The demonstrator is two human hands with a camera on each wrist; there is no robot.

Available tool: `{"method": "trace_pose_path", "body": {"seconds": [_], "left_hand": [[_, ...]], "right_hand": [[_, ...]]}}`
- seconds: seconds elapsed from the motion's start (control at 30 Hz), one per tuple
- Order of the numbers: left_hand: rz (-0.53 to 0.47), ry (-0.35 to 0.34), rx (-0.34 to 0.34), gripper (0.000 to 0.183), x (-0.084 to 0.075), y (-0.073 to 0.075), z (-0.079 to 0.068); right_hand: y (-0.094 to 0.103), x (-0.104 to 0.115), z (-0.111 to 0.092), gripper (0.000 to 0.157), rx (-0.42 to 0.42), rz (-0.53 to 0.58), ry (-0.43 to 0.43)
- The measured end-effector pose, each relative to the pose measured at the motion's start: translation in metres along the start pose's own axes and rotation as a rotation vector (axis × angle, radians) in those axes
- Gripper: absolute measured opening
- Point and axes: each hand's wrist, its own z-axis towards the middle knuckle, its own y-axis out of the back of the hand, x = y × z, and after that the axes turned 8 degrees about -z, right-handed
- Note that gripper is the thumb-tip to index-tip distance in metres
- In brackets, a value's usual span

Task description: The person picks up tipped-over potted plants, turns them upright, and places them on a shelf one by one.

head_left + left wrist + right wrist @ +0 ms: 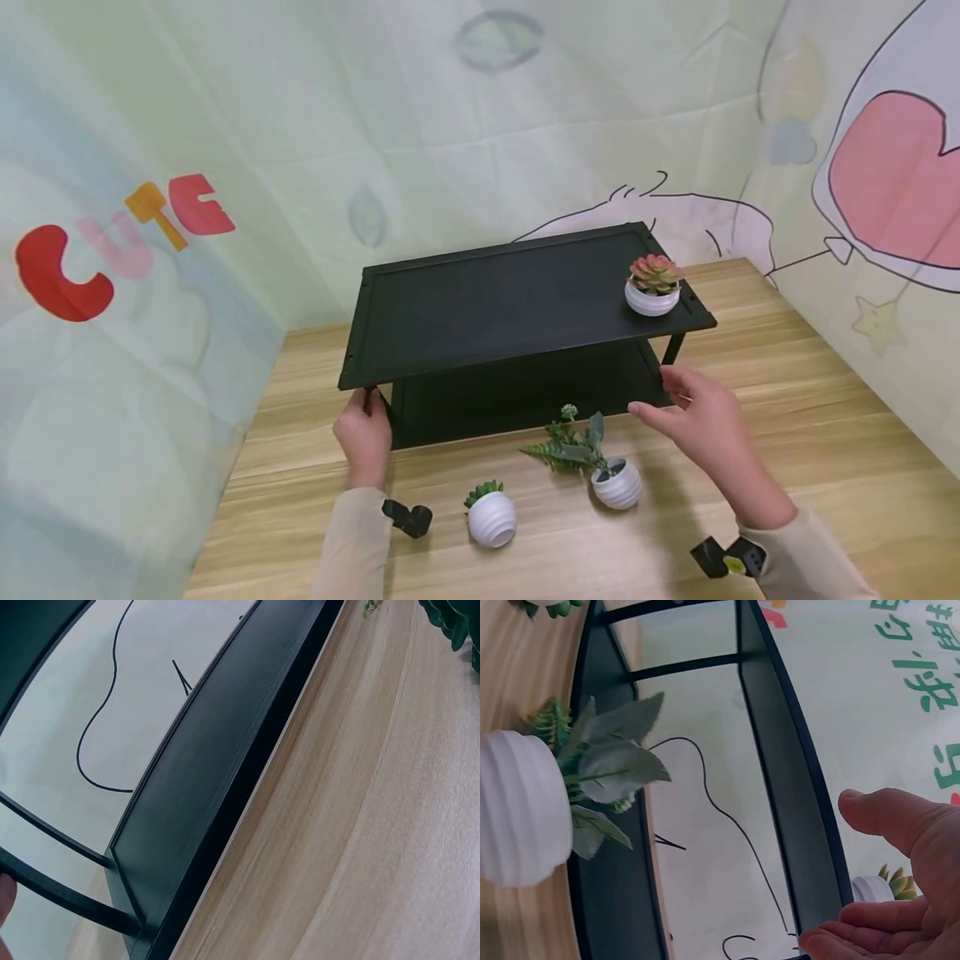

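On the table (pixel 817 433) a black 2-tier shelf (pixel 495 300) is standing. My left hand (pixel 365 433) is gripping its left leg (pixel 67 897); my right hand (pixel 701 412) is hanging spread near its right leg (pixel 672 348). I am judging this as positioning, next likely needing a right grip. 1 leafy plant (pixel 617 485) (in front), 1 succulent (pixel 652 287) (on top) and 1 small plant (pixel 492 521) (in front) are accompanying it.

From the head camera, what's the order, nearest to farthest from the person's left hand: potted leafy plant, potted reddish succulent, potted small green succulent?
1. Potted small green succulent: on the table, right of the left hand.
2. Potted leafy plant: on the table, farther right.
3. Potted reddish succulent: on the black shelf, at its right end.
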Motion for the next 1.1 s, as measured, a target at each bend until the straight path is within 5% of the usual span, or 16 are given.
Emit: {"method": "trace_pose_path", "body": {"seconds": [1.1], "left_hand": [[-0.001, 0.006, 0.003, 0.019, -0.001, 0.0, 0.0]], "right_hand": [[-0.05, -0.015, -0.028, 0.063, 0.119, -0.023, 0.008]]}}
